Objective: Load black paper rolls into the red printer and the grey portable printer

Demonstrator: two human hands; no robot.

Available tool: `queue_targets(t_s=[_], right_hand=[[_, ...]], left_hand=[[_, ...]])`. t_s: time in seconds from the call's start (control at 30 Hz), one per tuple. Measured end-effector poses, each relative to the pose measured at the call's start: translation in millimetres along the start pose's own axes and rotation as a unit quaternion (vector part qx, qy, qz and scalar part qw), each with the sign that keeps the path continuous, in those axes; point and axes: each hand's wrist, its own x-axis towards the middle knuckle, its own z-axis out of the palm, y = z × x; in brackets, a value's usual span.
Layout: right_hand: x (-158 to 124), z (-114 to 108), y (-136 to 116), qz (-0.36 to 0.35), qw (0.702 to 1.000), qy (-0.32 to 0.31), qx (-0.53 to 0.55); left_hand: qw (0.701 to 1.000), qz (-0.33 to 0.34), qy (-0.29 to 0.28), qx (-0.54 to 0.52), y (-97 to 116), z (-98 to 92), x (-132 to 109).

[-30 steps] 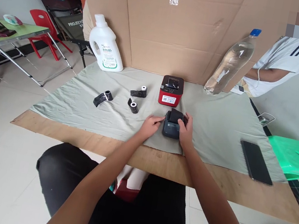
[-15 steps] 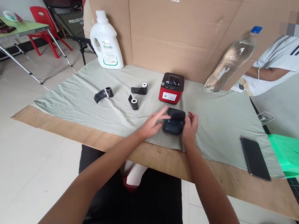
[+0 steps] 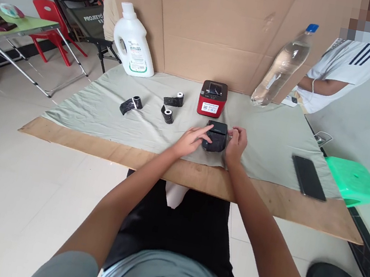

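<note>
A small black device (image 3: 216, 138) lies near the front edge of the cloth-covered table, its lid down and a dark strip over its front. My left hand (image 3: 191, 140) touches its left side with the fingers spread. At its right side is my right hand (image 3: 236, 143), fingers bent together; what they grip, if anything, is too small to tell. Just behind stands a red and black printer-like box (image 3: 212, 99). Three black rolls rest to the left: one (image 3: 131, 105) farthest left, one (image 3: 173, 100) farther back and one (image 3: 167, 115) nearer.
A white detergent bottle (image 3: 135, 44) stands at the back left, and a clear bottle (image 3: 283, 67) leans on the cardboard (image 3: 218, 30) at the back right. A black phone (image 3: 308, 177) lies at the right. Beyond are a green stool (image 3: 354, 180) and a person in white (image 3: 347, 71).
The black device's lid, raised before, is now down, with the dark strip hanging over the front. Both hands remain beside it. The view has shifted slightly.
</note>
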Motion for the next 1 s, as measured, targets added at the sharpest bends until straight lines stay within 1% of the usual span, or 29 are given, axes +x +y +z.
queue_targets(t_s=[0.2,0.43,0.57,0.73,0.83,1.0], right_hand=[[-1,-4,-4,-0.035,0.998,-0.002,-0.044],[4,-4,-1,-0.021,1.0,-0.007,0.015],[8,-3,3,-0.024,0.998,-0.038,0.047],[15,3,15,-0.027,0.993,-0.086,0.077],[16,5,19,-0.035,0.991,-0.103,0.081],[16,5,18,-0.053,0.987,-0.131,0.074]], left_hand=[[1.0,0.009,-0.006,0.003,4,-0.8,1],[1.0,0.029,-0.009,-0.007,3,-0.7,2],[0.999,0.033,-0.011,0.005,3,-1.9,1],[0.999,0.029,-0.013,0.011,5,-3.5,2],[0.999,0.031,-0.019,0.003,6,-3.8,3],[0.999,0.032,-0.02,0.0,6,-3.1,3]])
